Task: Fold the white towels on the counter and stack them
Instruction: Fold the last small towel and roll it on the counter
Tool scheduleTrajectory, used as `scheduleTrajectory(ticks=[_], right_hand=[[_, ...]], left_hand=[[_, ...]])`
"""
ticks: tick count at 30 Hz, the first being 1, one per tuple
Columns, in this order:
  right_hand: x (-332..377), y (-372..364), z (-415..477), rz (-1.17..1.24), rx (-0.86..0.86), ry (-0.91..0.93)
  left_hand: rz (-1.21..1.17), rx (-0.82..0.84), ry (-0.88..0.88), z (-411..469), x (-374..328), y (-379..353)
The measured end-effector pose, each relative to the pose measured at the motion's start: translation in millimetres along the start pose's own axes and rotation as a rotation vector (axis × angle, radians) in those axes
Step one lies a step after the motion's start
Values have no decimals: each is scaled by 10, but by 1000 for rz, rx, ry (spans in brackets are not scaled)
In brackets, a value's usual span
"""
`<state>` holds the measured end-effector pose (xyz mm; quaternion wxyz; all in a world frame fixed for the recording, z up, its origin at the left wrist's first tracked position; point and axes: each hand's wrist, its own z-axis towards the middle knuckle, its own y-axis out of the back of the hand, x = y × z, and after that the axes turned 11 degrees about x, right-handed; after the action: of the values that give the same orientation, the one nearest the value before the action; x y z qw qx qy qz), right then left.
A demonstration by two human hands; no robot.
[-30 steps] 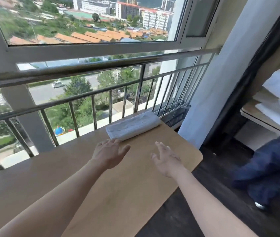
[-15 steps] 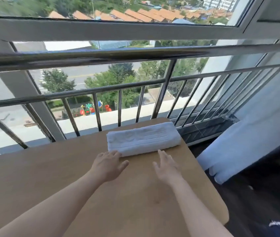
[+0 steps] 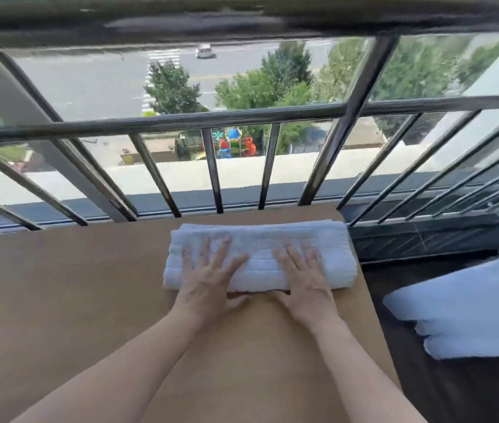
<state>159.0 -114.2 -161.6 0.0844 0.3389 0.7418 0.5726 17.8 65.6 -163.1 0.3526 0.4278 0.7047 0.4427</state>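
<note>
Folded white towel (image 3: 260,254) lies at the far right corner of the worktop (image 3: 74,285), just beside the railing (image 3: 213,178); left hand (image 3: 208,279) and right hand (image 3: 303,279) rest flat on its top, fingers straight and spread, thumbs at the near edge, grasping nothing. Assessment: thick, soft, light cloth, unlikely to slip; layers liable to sag or open if lifted by one end; best taken under the near folded edge, both hands supporting.
</note>
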Motion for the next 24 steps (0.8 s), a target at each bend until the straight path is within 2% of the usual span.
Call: scheduleTrajectory(ticks=[5, 9, 15, 20, 24], right_hand=[[-40, -23, 118, 56, -111, 44], [-59, 43, 247, 15, -109, 61], [14, 90, 288, 11, -310, 24], [40, 256, 213, 20, -304, 43], [161, 413, 28, -27, -230, 76]], left_hand=[[7, -58, 36, 138, 15, 2], [-3, -42, 56, 240, 37, 124], [-59, -42, 63, 338, 52, 252], [-135, -117, 38, 212, 56, 420], [-140, -160, 3, -41, 144, 563]])
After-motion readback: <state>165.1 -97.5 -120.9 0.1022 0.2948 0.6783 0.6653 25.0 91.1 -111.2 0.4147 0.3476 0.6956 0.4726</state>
